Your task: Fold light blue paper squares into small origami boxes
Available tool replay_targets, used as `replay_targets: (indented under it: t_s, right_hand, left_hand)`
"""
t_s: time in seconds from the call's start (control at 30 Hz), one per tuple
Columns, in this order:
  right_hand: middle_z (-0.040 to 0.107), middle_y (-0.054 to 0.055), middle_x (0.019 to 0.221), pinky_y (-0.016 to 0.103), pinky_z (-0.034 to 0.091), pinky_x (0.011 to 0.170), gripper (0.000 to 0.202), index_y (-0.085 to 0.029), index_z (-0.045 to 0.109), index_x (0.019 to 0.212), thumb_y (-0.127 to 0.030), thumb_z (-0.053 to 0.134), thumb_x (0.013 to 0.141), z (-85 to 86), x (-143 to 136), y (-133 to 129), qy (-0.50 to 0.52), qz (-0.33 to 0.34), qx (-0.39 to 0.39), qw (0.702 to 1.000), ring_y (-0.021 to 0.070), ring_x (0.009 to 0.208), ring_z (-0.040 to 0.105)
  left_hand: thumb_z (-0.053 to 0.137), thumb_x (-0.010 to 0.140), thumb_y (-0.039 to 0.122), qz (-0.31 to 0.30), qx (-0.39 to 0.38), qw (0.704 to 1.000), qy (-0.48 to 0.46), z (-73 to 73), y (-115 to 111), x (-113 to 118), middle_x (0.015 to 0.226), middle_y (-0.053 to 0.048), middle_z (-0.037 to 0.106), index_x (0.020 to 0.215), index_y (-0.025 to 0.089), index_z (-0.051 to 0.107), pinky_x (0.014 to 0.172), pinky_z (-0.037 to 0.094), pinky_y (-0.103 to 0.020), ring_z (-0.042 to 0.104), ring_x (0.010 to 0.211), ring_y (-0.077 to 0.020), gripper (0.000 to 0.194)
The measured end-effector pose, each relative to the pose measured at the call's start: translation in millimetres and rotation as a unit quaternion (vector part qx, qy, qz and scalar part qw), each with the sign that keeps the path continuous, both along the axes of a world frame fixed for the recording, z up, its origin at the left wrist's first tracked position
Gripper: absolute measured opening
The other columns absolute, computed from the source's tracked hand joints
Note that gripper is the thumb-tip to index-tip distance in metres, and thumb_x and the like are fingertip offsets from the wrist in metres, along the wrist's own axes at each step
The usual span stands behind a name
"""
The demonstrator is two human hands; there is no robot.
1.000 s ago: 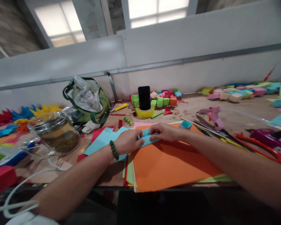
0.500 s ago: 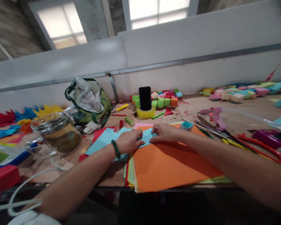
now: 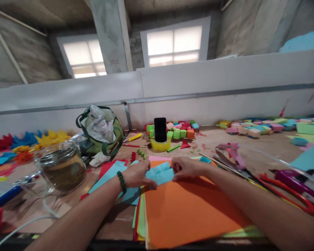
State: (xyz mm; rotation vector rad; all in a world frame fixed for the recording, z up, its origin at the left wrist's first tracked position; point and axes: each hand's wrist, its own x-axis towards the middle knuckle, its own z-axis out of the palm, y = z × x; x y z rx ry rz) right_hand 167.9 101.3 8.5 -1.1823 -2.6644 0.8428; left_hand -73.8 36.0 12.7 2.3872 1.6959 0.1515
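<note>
A creased piece of light-blue paper [image 3: 161, 173] is held between my two hands, above the far left part of an orange sheet [image 3: 191, 212] that tops a stack of coloured paper. My left hand [image 3: 137, 174], with a green bead bracelet at the wrist, pinches its left edge between thumb and fingers. On the opposite edge, my right hand [image 3: 185, 168] grips with curled fingers. Under and beside my left hand lie more light-blue sheets [image 3: 104, 179] over red paper. A small light-blue folded piece [image 3: 204, 159] sits just beyond my right forearm.
A black phone [image 3: 160, 129] stands in a yellow tape roll [image 3: 161, 144], before several folded paper blocks. Leftward are a glass jar [image 3: 64, 169] and a green bag [image 3: 115, 127]. A pink glue gun [image 3: 232, 153], orange-handled scissors [image 3: 290, 195] and a purple tool [image 3: 298, 183] lie right.
The camera view has tilted upward, so the table sits lower. The blue paper now shows its creased face more fully, with my hands farther apart at its two edges.
</note>
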Motion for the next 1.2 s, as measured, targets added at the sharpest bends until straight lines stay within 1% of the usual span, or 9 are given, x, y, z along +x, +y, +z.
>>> replay_targets:
  t_s: [0.13,0.4,0.5,0.6,0.73,0.87,0.9,1.0,1.2]
  right_hand:
    - [0.054,-0.004,0.063,0.021,0.031,0.05,0.035,-0.017,0.06,0.073,-0.049,0.07,0.065,-3.1,-1,-2,0.054,0.025,-0.002,0.998,0.0115,0.06,0.047]
    - [0.044,-0.005,0.059,0.023,0.029,0.052,0.033,-0.016,0.056,0.061,-0.045,0.07,0.065,-11.6,-6,-1,0.118,0.057,-0.004,0.991,0.0103,0.058,0.04]
    - [0.049,-0.001,0.061,0.027,0.037,0.059,0.044,-0.017,0.054,0.054,-0.055,0.059,0.075,-0.8,-6,1,0.171,0.06,0.038,0.983,0.014,0.062,0.046]
    - [0.06,0.006,0.078,0.033,0.045,0.072,0.045,-0.018,0.06,0.07,-0.058,0.042,0.084,14.9,-6,2,0.301,-0.071,0.087,0.947,0.0209,0.079,0.056]
    - [0.067,0.01,0.1,0.037,0.051,0.076,0.052,-0.021,0.058,0.11,-0.052,0.067,0.069,22.2,-7,3,0.291,-0.057,-0.048,0.954,0.0259,0.091,0.063]
    - [0.07,0.007,0.079,0.038,0.053,0.069,0.046,-0.019,0.062,0.098,-0.053,0.069,0.067,15.8,-12,9,0.336,-0.059,-0.097,0.935,0.0253,0.074,0.067]
    - [0.07,0.006,0.077,0.037,0.053,0.068,0.045,-0.019,0.061,0.094,-0.053,0.07,0.066,14.9,-14,11,0.37,-0.086,-0.074,0.922,0.0247,0.072,0.066]
    - [0.071,0.004,0.075,0.034,0.053,0.065,0.044,-0.02,0.058,0.092,-0.05,0.072,0.064,13.2,-21,16,0.455,-0.155,0.023,0.877,0.0225,0.07,0.066]
    - [0.065,0.0,0.063,0.028,0.048,0.049,0.045,-0.02,0.055,0.105,-0.05,0.065,0.074,-13.0,-28,17,0.488,-0.163,0.052,0.856,0.018,0.056,0.06]
  left_hand:
    - [0.033,0.089,0.058,0.038,0.015,0.998,-0.055,-7.7,8,2,0.096,-0.009,0.066,0.104,0.017,0.054,0.066,0.04,-0.029,0.061,0.085,-0.0224,0.048]
    - [0.056,0.075,0.025,0.012,0.042,0.993,-0.11,-12.9,14,1,0.07,-0.001,0.063,0.072,0.017,0.057,0.057,0.038,-0.023,0.056,0.066,-0.015,0.008]
    - [0.048,0.079,0.02,0.028,0.105,0.982,-0.157,-9.4,13,4,0.078,-0.003,0.063,0.08,0.016,0.056,0.064,0.041,-0.026,0.056,0.073,-0.0164,0.009]
    - [0.048,0.075,0.013,0.021,0.143,0.97,-0.198,-3.1,11,8,0.081,-0.001,0.063,0.084,0.018,0.057,0.069,0.043,-0.025,0.057,0.076,-0.0151,0.014]
    - [0.053,0.075,0.016,0.016,0.168,0.954,-0.25,8.4,10,16,0.086,-0.001,0.065,0.087,0.019,0.059,0.072,0.045,-0.024,0.059,0.081,-0.0148,0.014]
    - [0.061,0.073,0.019,0.044,0.181,0.933,-0.308,21.4,27,24,0.094,-0.004,0.065,0.106,0.019,0.057,0.076,0.047,-0.027,0.06,0.085,-0.0164,0.033]
    - [0.062,0.074,0.02,0.06,0.183,0.919,-0.343,23.8,34,26,0.098,-0.005,0.064,0.117,0.019,0.051,0.076,0.047,-0.028,0.06,0.085,-0.0161,0.045]
    - [0.079,0.06,0.021,0.102,0.022,0.74,-0.665,25.1,54,30,0.094,-0.006,0.065,0.111,0.016,0.055,0.076,0.048,-0.028,0.061,0.079,-0.0147,0.057]
    - [0.087,0.045,0.037,0.089,-0.097,0.674,-0.727,3.0,68,35,0.065,-0.006,0.065,0.077,0.008,0.063,0.066,0.05,-0.032,0.062,0.059,-0.0161,0.05]
